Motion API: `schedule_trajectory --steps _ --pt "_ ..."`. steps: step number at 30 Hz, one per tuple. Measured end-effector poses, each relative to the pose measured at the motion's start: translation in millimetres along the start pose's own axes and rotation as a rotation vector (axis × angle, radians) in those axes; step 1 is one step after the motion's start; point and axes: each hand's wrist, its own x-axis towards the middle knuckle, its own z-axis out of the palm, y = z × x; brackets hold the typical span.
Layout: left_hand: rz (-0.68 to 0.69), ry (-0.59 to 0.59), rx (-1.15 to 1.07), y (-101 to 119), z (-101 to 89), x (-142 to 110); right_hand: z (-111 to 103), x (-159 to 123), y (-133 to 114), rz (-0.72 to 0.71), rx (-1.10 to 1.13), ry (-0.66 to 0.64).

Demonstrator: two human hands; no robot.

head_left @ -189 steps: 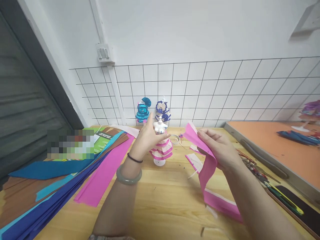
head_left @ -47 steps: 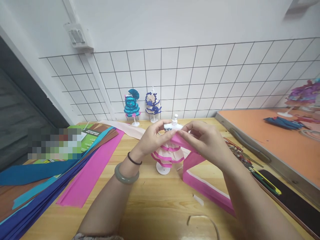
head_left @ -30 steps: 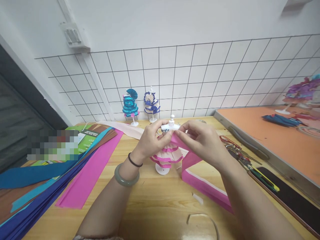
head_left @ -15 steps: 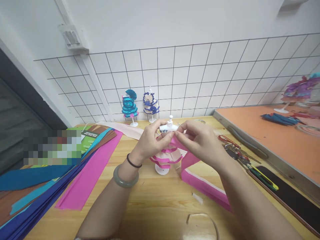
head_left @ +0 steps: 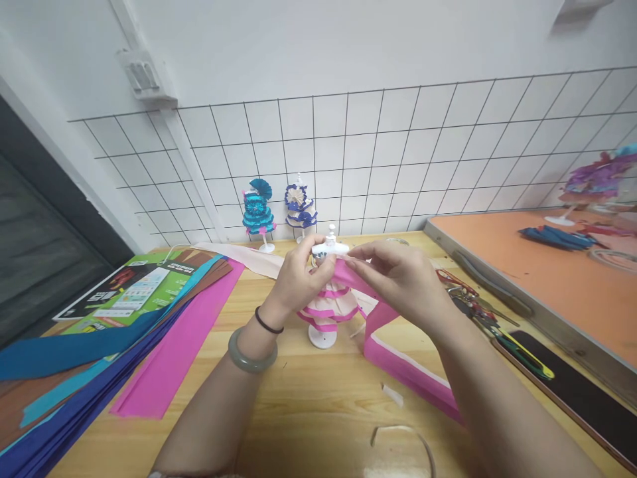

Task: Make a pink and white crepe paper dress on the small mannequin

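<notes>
A small white mannequin doll (head_left: 328, 292) with a tiered pink and cream paper skirt stands on a round base on the wooden table (head_left: 298, 411). My left hand (head_left: 298, 279) is closed round its waist from the left. My right hand (head_left: 393, 279) pinches the end of a long pink crepe paper strip (head_left: 403, 372) against the doll's waist; the strip trails down to the table on the right. Both hands touch the doll's upper body.
A fan of coloured crepe sheets (head_left: 99, 372) and a green booklet (head_left: 134, 292) lie at left. Two finished paper-dress dolls (head_left: 259, 212) (head_left: 298, 206) stand by the wire grid wall. Keys (head_left: 468, 305), a dark flat item (head_left: 572, 392) and an orange board (head_left: 547, 272) sit at right.
The doll has shifted slightly left under my hands. My fingers keep pressing the pink strip at its waist; over several seconds the strip came from mid-air to the doll.
</notes>
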Motion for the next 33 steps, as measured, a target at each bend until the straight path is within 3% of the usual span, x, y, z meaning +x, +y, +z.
schedule_trajectory --steps 11,21,33 --pt "0.087 0.023 0.031 -0.7 -1.0 -0.1 0.3 1.4 0.6 0.082 -0.006 0.000" --pt "0.072 -0.068 0.048 5.7 -5.1 -1.5 0.2 1.6 -1.0 0.040 -0.040 0.024" --pt "0.059 -0.017 0.090 7.0 -4.9 0.3 -8.3 0.5 1.0 0.116 0.075 -0.088"
